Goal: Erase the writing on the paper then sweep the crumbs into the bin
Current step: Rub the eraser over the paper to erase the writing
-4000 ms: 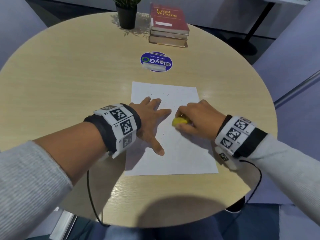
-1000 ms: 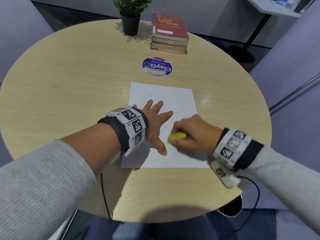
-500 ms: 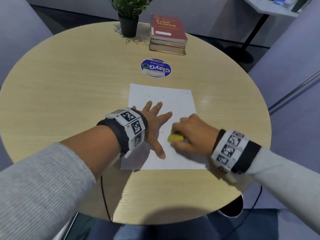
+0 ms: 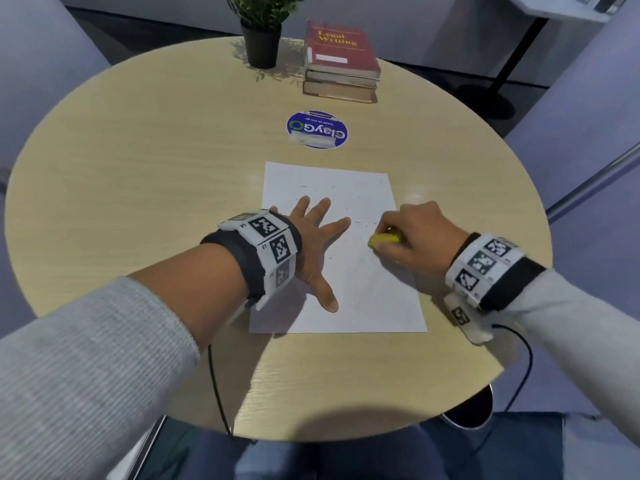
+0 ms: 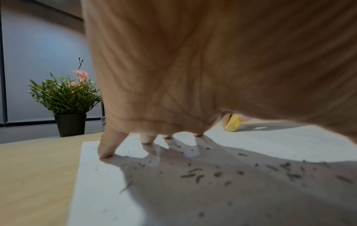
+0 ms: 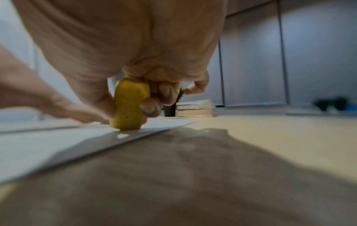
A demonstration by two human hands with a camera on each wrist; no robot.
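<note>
Paper (image 4: 363,299) on round wooden table (image 4: 138,174); left hand (image 4: 311,244) flat, right hand (image 4: 419,237) pinching yellow eraser (image 4: 382,240).

My left hand (image 4: 313,249) covering part of the paper (image 4: 367,299), my right hand (image 4: 417,237) hiding most of the eraser (image 4: 382,240), bin (image 4: 471,415) mostly under the surface (image 4: 138,168), right wrist view blurred, any remaining writing too faint to tell
</note>
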